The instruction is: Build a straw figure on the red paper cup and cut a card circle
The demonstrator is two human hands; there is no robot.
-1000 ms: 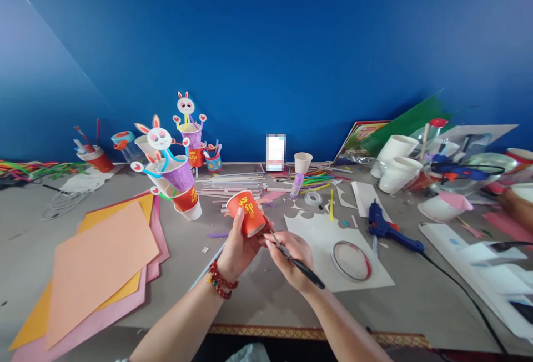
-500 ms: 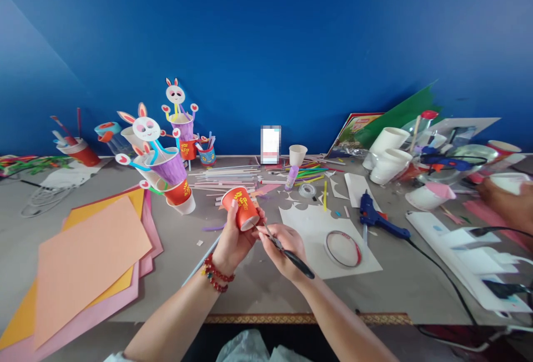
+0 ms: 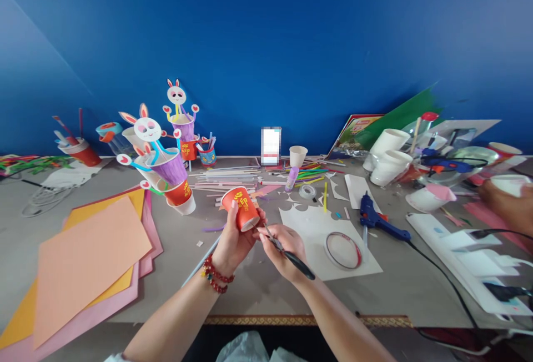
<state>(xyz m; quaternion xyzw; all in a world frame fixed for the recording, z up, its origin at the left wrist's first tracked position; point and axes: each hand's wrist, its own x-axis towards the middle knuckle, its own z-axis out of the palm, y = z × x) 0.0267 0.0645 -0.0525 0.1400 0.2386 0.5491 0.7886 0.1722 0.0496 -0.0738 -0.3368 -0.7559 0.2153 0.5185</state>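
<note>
More of a co-worker's hand (image 3: 510,206) now in view at right

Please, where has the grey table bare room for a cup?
Bare patches lie between the peach-topped paper stack and the near end of the pale-blue stick, and between the white paper sheet, black cord and gold-patterned table edge. It is crowded behind the red paper cup, with pale straws, and at back right, with white paper cups.

Open gap between paper stack (image 3: 94,262) and hands (image 3: 236,244), straws (image 3: 229,173) beyond, glue gun (image 3: 380,219) blocking right
</note>
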